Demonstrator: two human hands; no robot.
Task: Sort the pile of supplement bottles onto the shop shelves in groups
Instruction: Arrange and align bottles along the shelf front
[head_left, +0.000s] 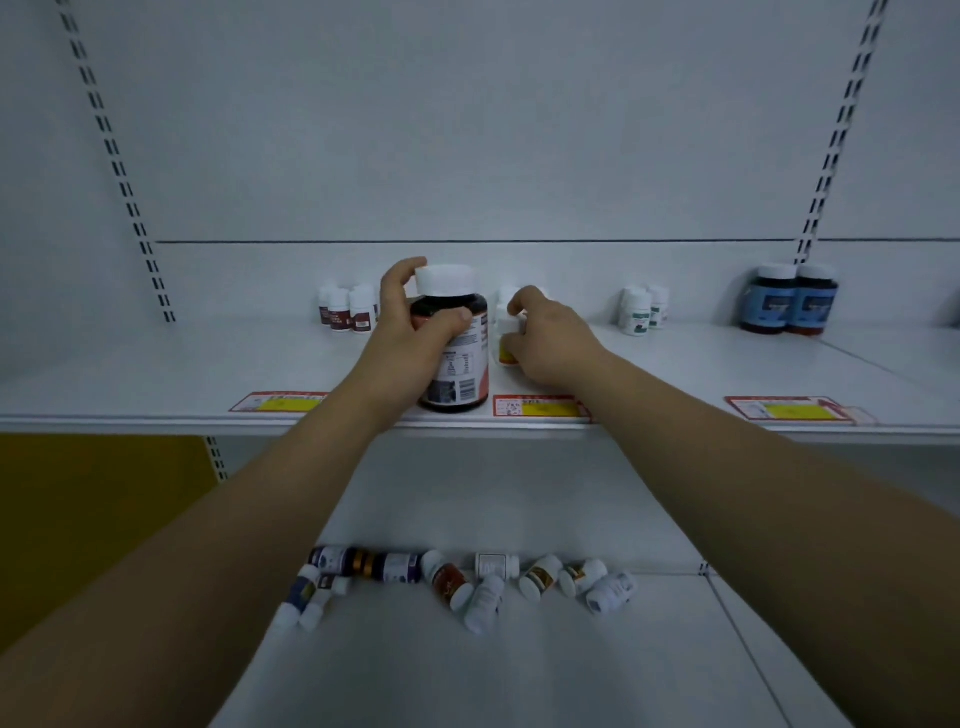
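left grip (410, 332) wraps big dark bottle (462, 374), upper shelf (156, 374) front | right grip (550, 338) pinches small white bottle (506, 332) beside it | guess: stiff, slick plastic, so you hold bodies, not caps

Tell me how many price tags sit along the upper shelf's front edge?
3: a left tag, a middle tag beside the big dark bottle, and a right tag. Others may be hidden.

Upper shelf (156, 374): left of the fingers of the left hand (413, 338), maroon-labelled bottles (347, 310) stand near; right of the fingers of the right hand (550, 338), bare shelf reaches the green-labelled bottles (641, 310).
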